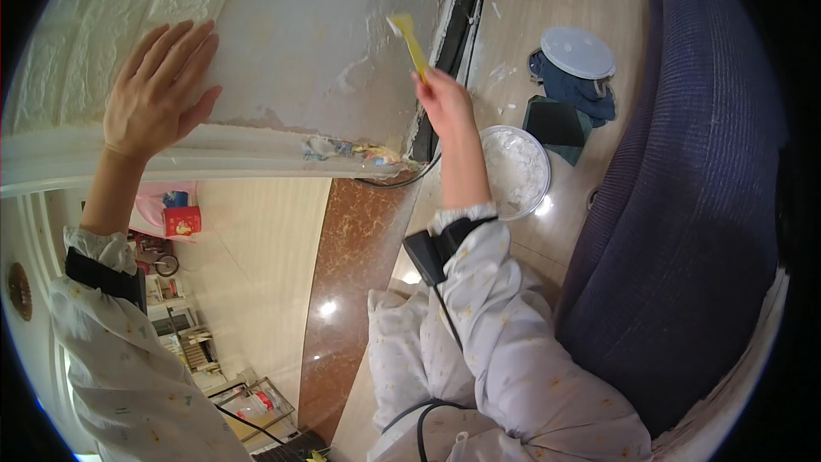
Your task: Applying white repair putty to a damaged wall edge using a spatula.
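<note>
Low in the frame, two pale printed sleeves come up from the bottom edge, each with a dark band near the wrist; a cable trails from the right one. Beside the right forearm, at centre right, a white bowl point(516, 171) of white paste sits on the glossy floor point(359, 291), probably kept close so the tool can be reloaded easily. Past it, toward the upper right, lie a dark green block point(558, 124), a blue cloth point(577, 90) and a round white lid point(578, 52) resting on the cloth. A dark blue sofa point(684, 205) fills the right side.

Further up, the right hand point(445, 98) has its grip closed around a yellow scraper point(410, 43), whose blade touches the patchy grey wall point(342, 43) at upper centre, tilted as if to spread or scrape. The left hand point(162, 85), at upper left, lies flat and open against the wall, holding nothing, seemingly for balance. A white ledge point(171, 158) runs below it, with torn coloured scraps at its right end. Textured white panels cover the far upper left.
</note>
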A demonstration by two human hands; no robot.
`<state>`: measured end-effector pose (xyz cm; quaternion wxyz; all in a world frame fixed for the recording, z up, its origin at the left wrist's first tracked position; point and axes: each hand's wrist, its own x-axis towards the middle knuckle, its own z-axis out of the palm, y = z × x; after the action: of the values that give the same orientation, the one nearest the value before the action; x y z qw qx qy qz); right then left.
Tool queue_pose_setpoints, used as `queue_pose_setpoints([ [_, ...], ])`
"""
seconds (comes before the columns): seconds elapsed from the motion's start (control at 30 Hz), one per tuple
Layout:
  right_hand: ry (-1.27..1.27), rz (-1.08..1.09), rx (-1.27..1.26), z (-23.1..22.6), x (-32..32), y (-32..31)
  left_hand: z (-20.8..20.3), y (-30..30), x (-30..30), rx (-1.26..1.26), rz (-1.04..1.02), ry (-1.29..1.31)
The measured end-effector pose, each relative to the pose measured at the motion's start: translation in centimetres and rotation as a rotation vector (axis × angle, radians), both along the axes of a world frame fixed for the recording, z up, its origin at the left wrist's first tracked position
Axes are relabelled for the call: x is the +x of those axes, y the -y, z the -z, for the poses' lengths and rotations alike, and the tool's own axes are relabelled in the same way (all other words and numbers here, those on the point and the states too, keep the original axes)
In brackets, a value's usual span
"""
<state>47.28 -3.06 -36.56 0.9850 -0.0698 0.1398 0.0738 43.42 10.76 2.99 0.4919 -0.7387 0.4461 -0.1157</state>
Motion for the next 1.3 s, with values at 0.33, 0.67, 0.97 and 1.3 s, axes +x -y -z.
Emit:
queue_pose_setpoints([
  [0.33, -0.179, -0.257, -0.229, 4.2, -2.2, -3.1, 0.1, 0.3, 0.3, -0.011, -0.014, -0.002],
  [0.67, -0.117, 0.034, -0.133, -1.5, -1.8, -0.7, 0.0, 0.1, 0.0, 0.015, -0.014, -0.012],
  [0.97, -0.266, -0.263, -0.14, 1.1, -0.3, -3.8, -0.1, 0.2, 0.2, 0.002, -0.008, -0.014],
  [1.3, -0.312, 0.658, -1.463, -3.7, -1.7, 1.1, 0.2, 0.2, 0.1, -0.001, 0.027, -0.012],
])
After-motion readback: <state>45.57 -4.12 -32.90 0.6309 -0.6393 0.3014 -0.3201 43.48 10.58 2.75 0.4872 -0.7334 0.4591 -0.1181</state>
